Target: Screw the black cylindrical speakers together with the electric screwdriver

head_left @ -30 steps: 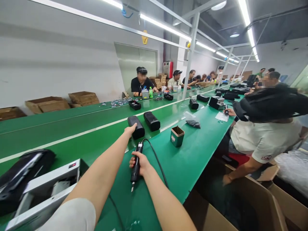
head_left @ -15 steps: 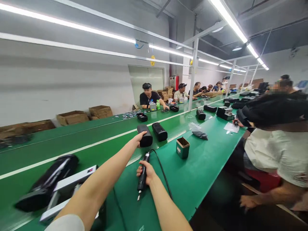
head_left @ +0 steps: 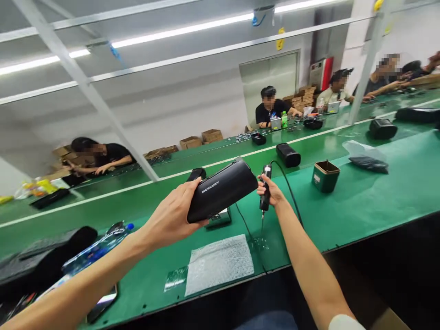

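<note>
My left hand grips one end of a black speaker-like case lettered MERKURY and holds it tilted above the bench. In my right hand is a black electric screwdriver, its bit pointing down and its cable looping from the top. Below the case a sheet of bubble wrap lies on the green bench top near the front edge. Partly hidden behind the case is a small metallic box. Another black case stands on the belt beyond my right hand.
A green open box and a plastic bag of black parts stand to the right. At left lie a large plastic bottle, a black case and a phone. Co-workers sit across the green belt.
My left hand has lifted the black case from the belt and brought it nearer over the bench. The view has swung left; the screwdriver stays in my right hand.
</note>
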Available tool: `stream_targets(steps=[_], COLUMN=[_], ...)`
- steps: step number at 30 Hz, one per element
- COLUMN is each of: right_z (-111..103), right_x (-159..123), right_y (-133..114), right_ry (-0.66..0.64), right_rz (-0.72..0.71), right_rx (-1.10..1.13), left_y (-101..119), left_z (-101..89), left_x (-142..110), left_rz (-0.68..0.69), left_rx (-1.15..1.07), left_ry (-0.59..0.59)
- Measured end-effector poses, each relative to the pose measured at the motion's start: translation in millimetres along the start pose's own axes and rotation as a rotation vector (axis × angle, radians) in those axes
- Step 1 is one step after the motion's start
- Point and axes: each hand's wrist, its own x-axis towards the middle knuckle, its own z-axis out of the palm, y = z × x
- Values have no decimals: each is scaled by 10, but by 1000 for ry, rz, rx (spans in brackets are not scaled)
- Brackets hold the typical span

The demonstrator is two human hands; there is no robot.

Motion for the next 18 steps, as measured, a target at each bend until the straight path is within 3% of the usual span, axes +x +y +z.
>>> stream_targets(steps=[4,9,13,18], right_z=[391,745,711,496], right_x=[-613,-1137,-1345,-1856], right_y=[78,269,206,-104], right_ry=[-59,88,111,118], right_rz=[-178,-424,-497,-557], right_rx=[-246,-567,-720,-693], left_y=[-138,-71,-16,-41], left_z=[84,331,526,738], left_x=[-444,-620,-761,-1007], left_rz=[-103,-128,-115,-101], left_rx=[4,-142,-154,-225], left_ry=[26,69,84,-52])
